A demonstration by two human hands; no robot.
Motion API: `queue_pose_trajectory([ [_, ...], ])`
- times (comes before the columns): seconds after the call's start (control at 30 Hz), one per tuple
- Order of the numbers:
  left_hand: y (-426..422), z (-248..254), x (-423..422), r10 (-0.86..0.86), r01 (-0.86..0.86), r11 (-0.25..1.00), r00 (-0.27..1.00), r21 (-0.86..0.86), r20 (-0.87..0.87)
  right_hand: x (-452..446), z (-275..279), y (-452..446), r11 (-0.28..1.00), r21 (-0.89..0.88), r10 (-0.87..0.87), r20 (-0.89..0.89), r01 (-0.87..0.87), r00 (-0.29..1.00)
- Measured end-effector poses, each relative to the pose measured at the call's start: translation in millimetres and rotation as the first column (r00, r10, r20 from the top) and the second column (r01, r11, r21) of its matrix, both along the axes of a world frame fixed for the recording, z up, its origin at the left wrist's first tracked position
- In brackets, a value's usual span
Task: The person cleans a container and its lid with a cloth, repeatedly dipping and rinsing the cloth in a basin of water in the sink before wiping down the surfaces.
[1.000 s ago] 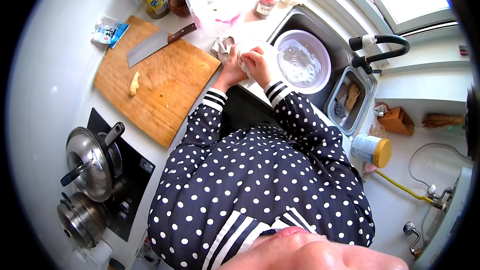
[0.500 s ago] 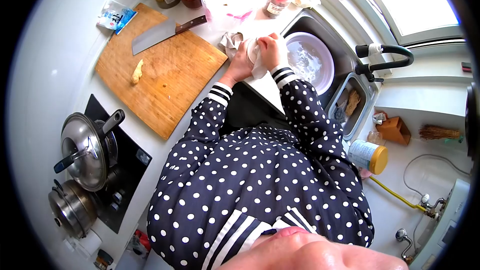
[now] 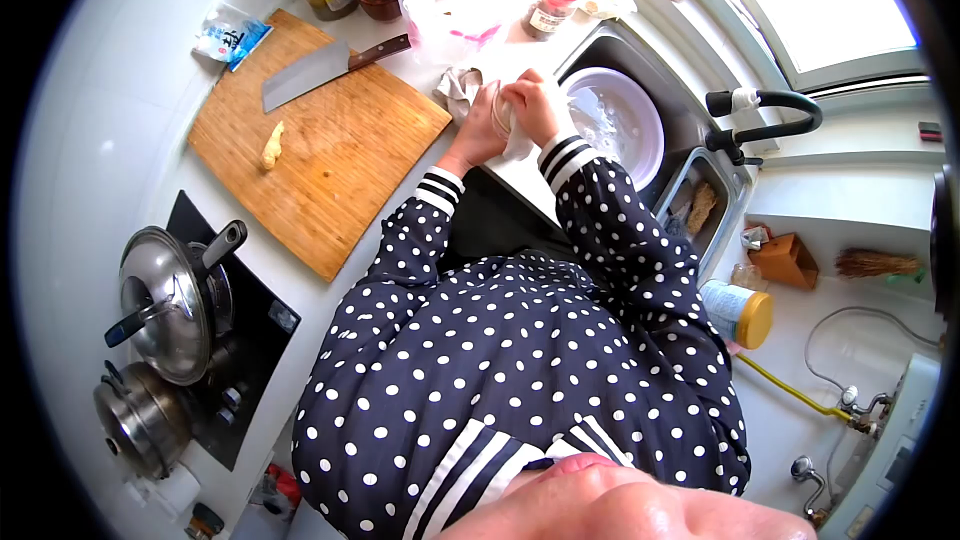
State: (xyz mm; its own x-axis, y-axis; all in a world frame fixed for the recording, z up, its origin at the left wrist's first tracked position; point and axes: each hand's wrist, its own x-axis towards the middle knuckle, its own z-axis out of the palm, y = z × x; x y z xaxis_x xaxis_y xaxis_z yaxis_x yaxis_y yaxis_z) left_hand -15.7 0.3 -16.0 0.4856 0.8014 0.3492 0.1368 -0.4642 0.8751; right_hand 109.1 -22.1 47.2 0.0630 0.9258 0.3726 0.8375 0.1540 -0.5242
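My left hand (image 3: 478,132) is closed round a pale, round-edged item, its kind mostly hidden by my fingers. Against it my right hand (image 3: 533,106) presses a whitish cloth (image 3: 519,144) that hangs down between the hands. Both hands are over the counter edge, between the cutting board and the sink. Just beyond my left hand lies a crumpled light cloth (image 3: 459,88). On the wooden cutting board (image 3: 330,160) rest a cleaver (image 3: 308,78) with a brown handle and a piece of peeled ginger (image 3: 271,146).
A lilac basin (image 3: 655,135) of water stands in the steel sink (image 3: 600,48), beside a black faucet (image 3: 770,110). Behind my hands are a plastic bag (image 3: 450,5) and a red-topped jar (image 3: 555,0). At left, a lidded pan (image 3: 165,300) sits on the black stove (image 3: 235,350).
My right hand has shifted slightly toward my left hand, its fingers turning over the cloth. The whole view has moved a little; the board, cleaver and ginger stay put.
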Motion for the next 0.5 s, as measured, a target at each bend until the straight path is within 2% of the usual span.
queue_pose_trajectory([
  [0.07,-4.2,9.5,-2.2,-0.002,0.0,0.999,0.999,0.036,0.044,-3.8,2.7,1.6,0.999,0.025,-0.044,0.056,0.043,0.997],
  [0.17,4.7,-14.9,-2.4,-0.05,0.049,0.998,0.998,0.025,0.038,-14.3,16.4,-10.4,0.998,0.052,0.018,0.158,-0.027,0.987],
  [0.23,-0.3,-15.9,0.9,-0.005,0.004,0.999,1.0,0.043,0.027,0.3,2.6,-4.1,0.992,0.112,0.055,0.017,-0.056,0.998],
  [0.3,-3.7,8.6,-0.7,-0.026,0.025,0.999,0.998,0.02,0.053,-5.3,11.6,-1.3,0.995,0.101,-0.02,0.115,0.008,0.993],
  [0.33,4.1,-12.0,-0.5,-0.06,0.061,0.998,0.996,-0.024,0.068,-13.6,13.7,-4.5,0.996,0.093,0.0,0.071,-0.007,0.998],
  [0.43,8.8,-29.1,-4.3,-0.131,0.126,0.984,0.991,0.122,0.035,-17.0,7.4,-25.1,0.99,0.047,0.138,-0.059,-0.135,0.989],
  [0.47,1.9,-7.1,-2.5,-0.081,0.074,0.995,0.992,0.063,0.101,-11.1,5.0,-32.2,0.981,0.031,0.194,-0.086,-0.192,0.977],
  [0.5,4.1,-10.6,1.8,-0.043,0.05,0.997,0.992,-0.057,0.119,-4.2,0.0,-35.4,0.968,0.016,0.252,-0.111,-0.252,0.961],
])
